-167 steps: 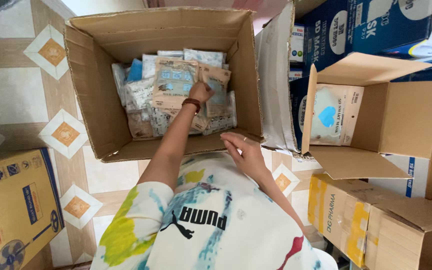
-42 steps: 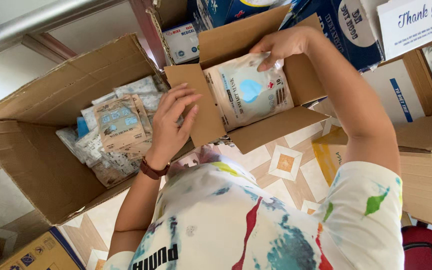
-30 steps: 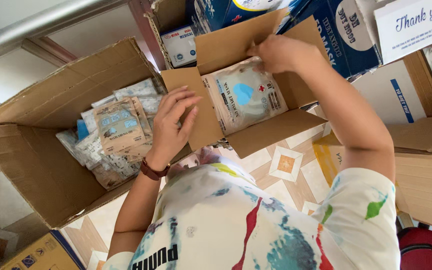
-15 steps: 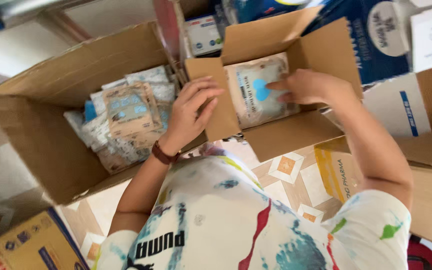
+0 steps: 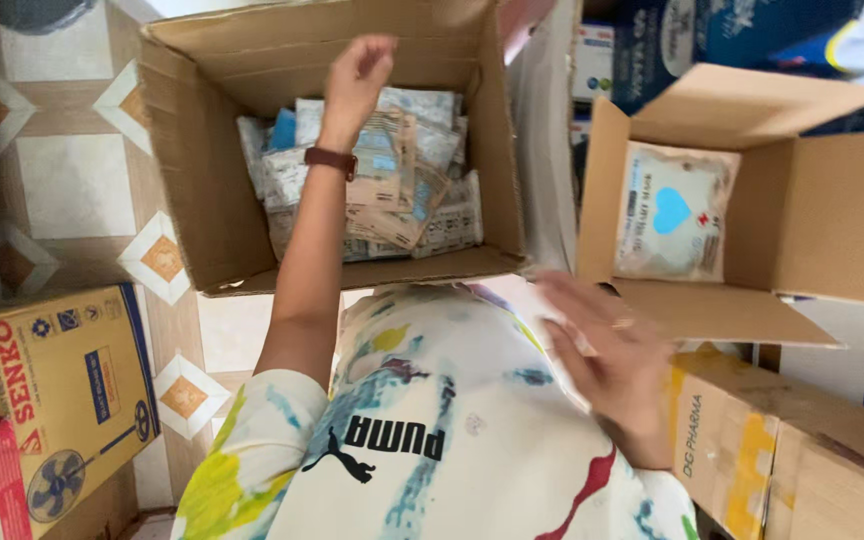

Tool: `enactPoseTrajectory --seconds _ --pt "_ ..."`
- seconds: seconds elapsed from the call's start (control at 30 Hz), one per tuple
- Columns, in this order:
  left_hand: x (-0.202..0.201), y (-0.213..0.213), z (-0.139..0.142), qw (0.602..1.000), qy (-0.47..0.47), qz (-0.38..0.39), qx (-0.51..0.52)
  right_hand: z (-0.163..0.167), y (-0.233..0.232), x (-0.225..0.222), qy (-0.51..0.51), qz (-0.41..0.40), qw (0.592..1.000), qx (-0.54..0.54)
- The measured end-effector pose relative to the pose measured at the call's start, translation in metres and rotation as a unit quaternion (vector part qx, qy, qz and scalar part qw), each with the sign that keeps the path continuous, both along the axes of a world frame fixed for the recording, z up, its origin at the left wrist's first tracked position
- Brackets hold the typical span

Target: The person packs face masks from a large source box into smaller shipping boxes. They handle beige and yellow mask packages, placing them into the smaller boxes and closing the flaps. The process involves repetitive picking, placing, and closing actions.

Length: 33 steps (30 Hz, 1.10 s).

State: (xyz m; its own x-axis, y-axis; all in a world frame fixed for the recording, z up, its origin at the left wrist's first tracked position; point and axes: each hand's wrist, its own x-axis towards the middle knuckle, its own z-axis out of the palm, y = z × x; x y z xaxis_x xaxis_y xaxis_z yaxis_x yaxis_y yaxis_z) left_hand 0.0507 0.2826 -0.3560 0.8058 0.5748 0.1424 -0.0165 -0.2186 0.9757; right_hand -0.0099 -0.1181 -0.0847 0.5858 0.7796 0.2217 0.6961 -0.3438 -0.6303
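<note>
— The right hand [image 5: 607, 365] is smeared with motion; I can't tell whether its fingers are curled or spread.

— And the big box [image 5: 252, 170]?

— The left forearm hides some of the packets [image 5: 422, 190] (the lower layers lie buried).

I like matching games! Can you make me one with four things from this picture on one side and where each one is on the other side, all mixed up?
Things:
1. left hand
2. right hand
3. white packet with a blue heart
4. pile of packets

Places:
A. lying alone in the small cardboard box
B. filling the bottom of the big cardboard box
C. raised over the big box, holding nothing
D. low down, at the near flap of the small box

Pairs: 1-C, 2-D, 3-A, 4-B
</note>
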Motion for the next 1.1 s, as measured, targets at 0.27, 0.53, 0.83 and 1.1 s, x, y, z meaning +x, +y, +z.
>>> enactPoseTrajectory --seconds 0.27,0.53,0.83,1.1 --pt "-0.041 -0.048 -0.088 0.797 0.584 -0.069 0.139 -0.141 0.063 0.008 0.139 0.058 0.988 0.020" --pt "-0.047 -0.068 -0.053 0.700 0.692 -0.139 0.112 -0.247 0.057 0.022 0.380 -0.104 0.912 0.117" --pt "-0.039 -0.077 -0.047 0.684 0.696 -0.156 0.153 -0.266 0.053 0.023 0.403 -0.110 0.902 0.113" --pt "-0.018 -0.083 -0.058 0.795 0.586 -0.058 0.147 -0.264 0.065 0.026 0.386 -0.105 0.913 0.076"
